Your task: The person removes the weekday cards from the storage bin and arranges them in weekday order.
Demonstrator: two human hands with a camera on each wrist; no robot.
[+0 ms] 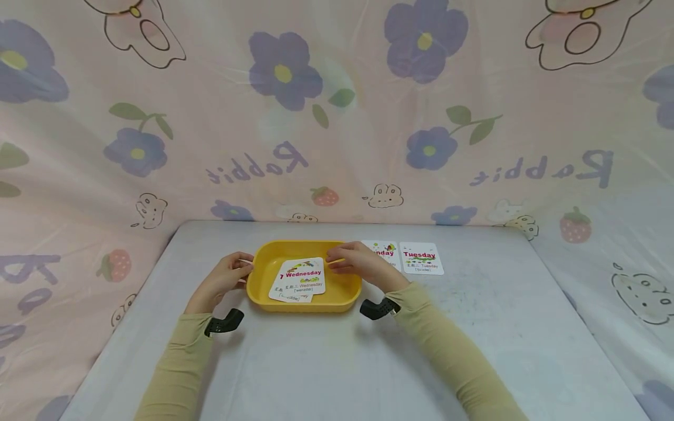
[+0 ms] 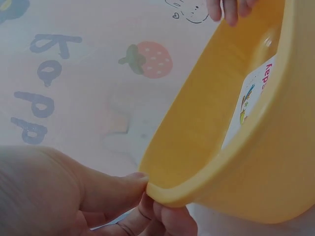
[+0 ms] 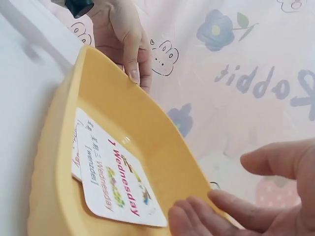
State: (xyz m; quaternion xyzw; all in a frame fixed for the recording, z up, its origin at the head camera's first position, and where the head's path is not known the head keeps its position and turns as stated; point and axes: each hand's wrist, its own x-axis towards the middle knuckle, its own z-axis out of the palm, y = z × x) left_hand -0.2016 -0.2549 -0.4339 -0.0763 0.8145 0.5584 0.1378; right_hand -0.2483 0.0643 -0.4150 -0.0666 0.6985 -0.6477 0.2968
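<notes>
A yellow plastic tray (image 1: 305, 307) stands on the table. My left hand (image 1: 221, 282) pinches its left rim between thumb and fingers, as the left wrist view of the tray wall (image 2: 266, 191) shows. Inside lies a white card printed "Wednesday" (image 1: 306, 279), overlapping at least one other card (image 1: 277, 287) whose word is mostly covered. Over the tray's right end reaches my right hand (image 1: 368, 268); in the right wrist view its thumb and fingers (image 3: 197, 216) are apart, with nothing between them.
To the right of the tray, a card reading "Tuesday" (image 1: 422, 258) lies flat on the white table (image 1: 316, 362). Next to it is another card (image 1: 387, 248), partly hidden behind the right hand, with "nday" showing. A patterned curtain (image 1: 337, 128) hangs behind the table.
</notes>
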